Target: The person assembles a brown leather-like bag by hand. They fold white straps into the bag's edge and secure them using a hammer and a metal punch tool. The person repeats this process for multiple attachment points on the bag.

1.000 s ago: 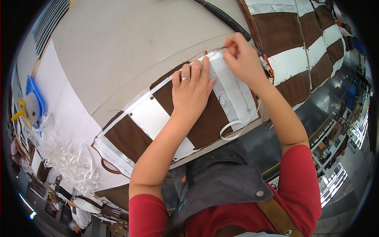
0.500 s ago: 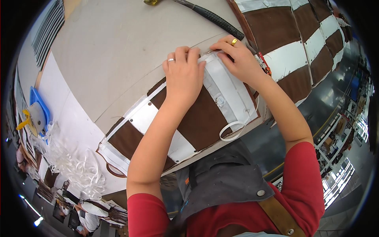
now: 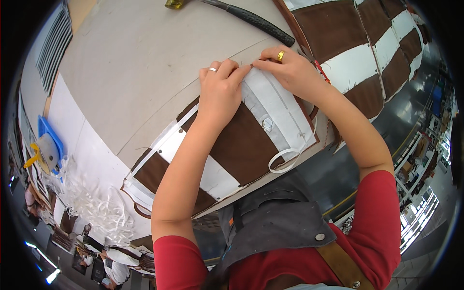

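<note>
Right at the far edge of the brown-and-white striped panel [image 3: 241, 150] is where both your hands meet, so that's the spot to get right. The panel lies flat on the grey table [image 3: 140, 82], its near end hanging a bit over the table's edge toward your apron. Your left hand [image 3: 220, 92] lies palm-down with the fingers close together, pressing the top of the white strip [image 3: 278, 113], and your right hand [image 3: 290, 72] has its grip pinched on the same edge just beside it, fingertips almost touching. I'd say keep the left hand's weight flat so the layers don't creep, and work the pinch along the edge in small bites rather than one long pull. Watch the little metal ring [image 3: 267, 124] and the loose white strap loop [image 3: 285, 160] lower down, they could snag or drag things crooked. That hammer [image 3: 241, 13] sits well apart at the far side, and a second striped panel [image 3: 367, 53] lies off to your right.
</note>
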Action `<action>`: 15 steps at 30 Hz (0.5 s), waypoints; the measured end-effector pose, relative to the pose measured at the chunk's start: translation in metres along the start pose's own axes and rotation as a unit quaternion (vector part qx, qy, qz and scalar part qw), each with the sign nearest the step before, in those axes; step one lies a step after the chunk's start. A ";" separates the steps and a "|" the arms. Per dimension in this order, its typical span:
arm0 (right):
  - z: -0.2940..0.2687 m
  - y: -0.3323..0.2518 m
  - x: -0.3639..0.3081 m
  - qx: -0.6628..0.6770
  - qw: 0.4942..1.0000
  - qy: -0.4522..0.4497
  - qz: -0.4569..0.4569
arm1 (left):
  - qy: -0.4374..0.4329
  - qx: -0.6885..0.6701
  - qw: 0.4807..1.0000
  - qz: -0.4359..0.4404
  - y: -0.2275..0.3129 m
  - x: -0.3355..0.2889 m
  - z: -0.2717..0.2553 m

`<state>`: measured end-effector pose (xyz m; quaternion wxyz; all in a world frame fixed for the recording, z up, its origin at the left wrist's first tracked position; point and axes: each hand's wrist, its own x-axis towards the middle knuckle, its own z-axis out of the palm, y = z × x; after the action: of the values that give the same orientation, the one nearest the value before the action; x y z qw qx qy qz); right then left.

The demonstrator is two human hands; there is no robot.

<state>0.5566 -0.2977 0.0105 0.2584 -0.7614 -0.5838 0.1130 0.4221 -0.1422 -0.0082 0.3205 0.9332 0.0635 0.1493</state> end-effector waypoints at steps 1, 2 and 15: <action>-0.001 0.000 0.000 -0.017 1.000 0.001 -0.012 | -0.003 0.008 1.000 0.007 -0.001 0.000 0.000; -0.002 -0.001 0.000 -0.034 0.999 0.002 -0.024 | -0.006 0.017 1.000 0.014 -0.001 -0.001 0.000; 0.001 -0.007 -0.001 0.050 0.996 0.055 0.053 | -0.024 0.079 0.995 0.052 0.002 -0.003 0.001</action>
<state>0.5500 -0.2975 0.0132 0.3215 -0.7822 -0.5215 0.1135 0.4194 -0.1448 -0.0084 0.2389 0.9610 0.0186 0.1379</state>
